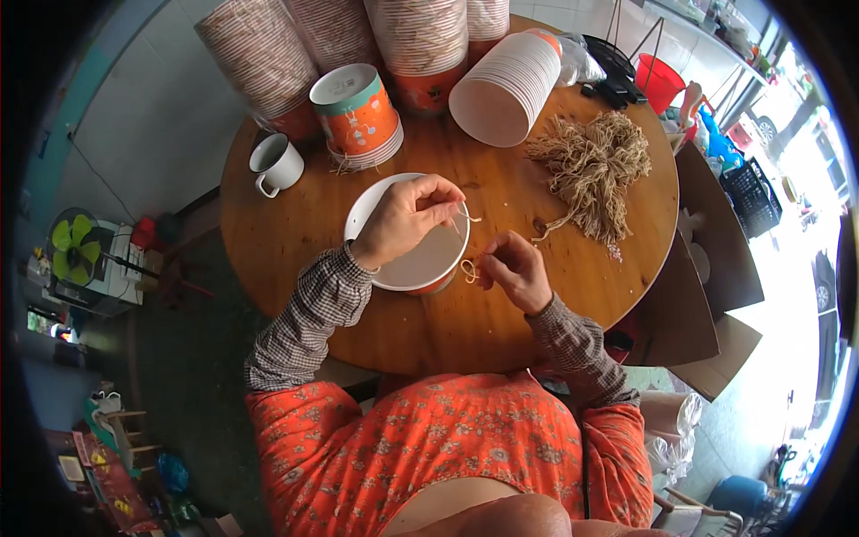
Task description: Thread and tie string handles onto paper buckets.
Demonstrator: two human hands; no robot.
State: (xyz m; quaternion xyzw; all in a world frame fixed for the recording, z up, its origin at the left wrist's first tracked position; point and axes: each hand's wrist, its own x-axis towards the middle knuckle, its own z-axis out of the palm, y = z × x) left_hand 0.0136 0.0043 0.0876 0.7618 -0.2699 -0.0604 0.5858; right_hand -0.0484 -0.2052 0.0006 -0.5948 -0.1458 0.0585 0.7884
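Left hand point(403, 219), pinching cord point(475, 218); right hand point(519, 272), pinching a looped cord section point(468, 271); white tub point(420, 266), beneath left hand; possible fault: slack between hands tangling the loop.

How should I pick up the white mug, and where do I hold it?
Probably by its handle, coming from the near left. The white mug looks upright, and the handle sticks out toward that side, away from the upside-down orange tub.
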